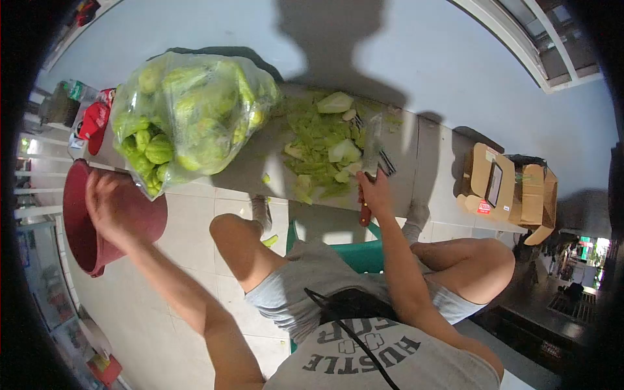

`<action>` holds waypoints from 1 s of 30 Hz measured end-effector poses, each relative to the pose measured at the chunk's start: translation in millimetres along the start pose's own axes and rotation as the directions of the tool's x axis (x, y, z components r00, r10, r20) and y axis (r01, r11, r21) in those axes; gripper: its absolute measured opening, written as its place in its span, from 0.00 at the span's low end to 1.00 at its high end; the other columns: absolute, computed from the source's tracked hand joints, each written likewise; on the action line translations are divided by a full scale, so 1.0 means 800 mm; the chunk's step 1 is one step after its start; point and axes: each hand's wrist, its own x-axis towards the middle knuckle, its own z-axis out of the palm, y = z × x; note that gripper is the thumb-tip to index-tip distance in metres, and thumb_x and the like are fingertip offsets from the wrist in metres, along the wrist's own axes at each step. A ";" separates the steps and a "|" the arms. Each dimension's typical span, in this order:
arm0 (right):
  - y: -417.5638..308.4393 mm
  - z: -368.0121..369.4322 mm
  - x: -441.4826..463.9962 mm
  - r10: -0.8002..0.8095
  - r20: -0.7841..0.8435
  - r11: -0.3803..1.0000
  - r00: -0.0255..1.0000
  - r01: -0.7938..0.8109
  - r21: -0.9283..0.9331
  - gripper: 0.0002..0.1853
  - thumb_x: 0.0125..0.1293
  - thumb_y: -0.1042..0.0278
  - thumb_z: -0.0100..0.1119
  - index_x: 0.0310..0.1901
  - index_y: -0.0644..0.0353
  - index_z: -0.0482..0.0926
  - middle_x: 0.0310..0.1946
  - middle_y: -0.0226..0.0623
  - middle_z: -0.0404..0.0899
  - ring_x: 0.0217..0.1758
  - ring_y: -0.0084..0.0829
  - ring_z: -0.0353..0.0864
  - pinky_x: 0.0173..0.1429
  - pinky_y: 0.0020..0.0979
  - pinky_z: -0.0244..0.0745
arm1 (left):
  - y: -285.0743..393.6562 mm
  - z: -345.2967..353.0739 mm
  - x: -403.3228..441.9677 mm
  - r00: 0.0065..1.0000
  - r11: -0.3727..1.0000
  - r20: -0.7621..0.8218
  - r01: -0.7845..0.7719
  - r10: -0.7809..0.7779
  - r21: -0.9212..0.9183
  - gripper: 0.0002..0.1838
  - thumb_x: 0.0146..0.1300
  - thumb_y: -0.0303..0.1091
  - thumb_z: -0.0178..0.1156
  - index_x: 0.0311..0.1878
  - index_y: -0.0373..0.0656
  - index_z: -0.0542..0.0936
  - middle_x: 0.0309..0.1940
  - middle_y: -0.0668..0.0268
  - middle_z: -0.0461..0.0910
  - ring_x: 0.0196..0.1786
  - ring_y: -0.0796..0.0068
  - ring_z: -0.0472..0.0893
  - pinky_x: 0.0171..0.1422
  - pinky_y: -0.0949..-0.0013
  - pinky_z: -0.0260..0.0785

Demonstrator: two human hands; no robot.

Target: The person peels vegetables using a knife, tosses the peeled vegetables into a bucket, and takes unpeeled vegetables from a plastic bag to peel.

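My right hand [375,188] is closed round the red-brown handle of a knife [372,143], whose broad blade points away from me over the ledge. Beside the blade lies a heap of green peelings [309,146] with pale peeled pieces [344,151] among them. At the mouth of a dark red bucket [146,214] is my left hand [109,205]; its fingers are blurred, and whatever they may hold does not show. A big clear plastic bag [195,110] full of green chayotes [158,149] stands on the ledge, between the bucket and the peelings.
The grey ledge [244,175] runs along a pale wall [416,58]. Open cardboard boxes [491,182] stand at its right end. A red cap-like item [95,120] is at the left. Beneath me is a green seat [357,257]; scraps [270,241] lie on the tiles.
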 end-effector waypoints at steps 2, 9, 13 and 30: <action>0.000 -0.001 0.003 0.019 0.053 0.999 0.998 -0.021 0.045 0.15 0.69 0.62 0.59 0.47 0.64 0.72 0.20 0.31 0.72 0.17 0.23 0.72 0.21 0.31 0.70 | 0.015 0.172 -0.059 0.982 0.966 0.175 0.022 -0.069 0.258 0.13 0.64 0.22 0.58 0.51 0.38 0.76 0.50 0.60 0.79 0.45 0.71 0.80 0.49 0.68 0.77; -0.002 -0.008 0.009 0.119 0.017 0.990 0.993 -0.120 0.077 0.15 0.68 0.60 0.61 0.46 0.61 0.70 0.25 0.30 0.73 0.21 0.22 0.73 0.23 0.29 0.72 | -0.200 0.470 -0.162 0.449 0.919 0.831 -0.050 -0.328 0.390 0.21 0.62 0.33 0.62 0.58 0.41 0.76 0.52 0.54 0.80 0.51 0.60 0.81 0.56 0.62 0.75; 0.007 -0.014 0.021 0.156 0.003 0.984 0.988 -0.155 0.082 0.17 0.69 0.59 0.60 0.48 0.62 0.70 0.26 0.31 0.74 0.22 0.23 0.73 0.24 0.30 0.73 | -0.322 0.538 -0.195 0.457 0.600 0.787 -0.512 -0.415 0.614 0.34 0.61 0.45 0.63 0.69 0.50 0.66 0.68 0.50 0.64 0.70 0.44 0.64 0.70 0.43 0.62; 0.022 0.016 0.028 -0.079 0.009 0.957 0.997 0.073 0.281 0.11 0.68 0.65 0.61 0.44 0.61 0.71 0.20 0.28 0.71 0.15 0.20 0.68 0.18 0.27 0.67 | -0.237 0.431 -0.187 0.476 0.380 0.478 0.879 -0.738 -0.288 0.28 0.61 0.44 0.61 0.62 0.40 0.72 0.52 0.56 0.78 0.53 0.55 0.79 0.58 0.47 0.74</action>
